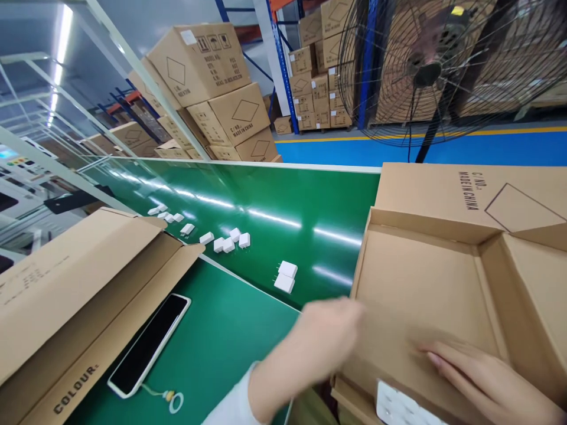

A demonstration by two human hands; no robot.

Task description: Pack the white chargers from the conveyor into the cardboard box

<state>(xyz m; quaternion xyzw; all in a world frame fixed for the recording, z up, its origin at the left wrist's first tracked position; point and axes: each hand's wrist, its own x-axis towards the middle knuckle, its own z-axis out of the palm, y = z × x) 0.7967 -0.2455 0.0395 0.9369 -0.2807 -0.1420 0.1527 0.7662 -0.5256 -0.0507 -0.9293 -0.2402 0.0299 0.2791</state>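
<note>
My left hand (330, 330) is curled into a fist at the left edge of an open cardboard box (425, 283), its fingertips smeared by motion. What those fingers hold, if anything, is hidden. Over the box's bare inner floor, my right hand (476, 378) reaches in from the right with fingers stretched out and nothing visible in them. A white piece with raised spots (405, 407) lies partly in view below it at the box's near side. Two white plug chargers (284, 277) sit side by side on the green conveyor belt (319, 206), just beyond my left hand.
Several more white chargers (228, 243) are scattered along the belt to the left. A phone (148, 345) with a ring strap lies on the green table (230, 330), beside another open carton (66, 295). Stacked cartons (234, 112) and a large fan (427, 74) stand behind the belt.
</note>
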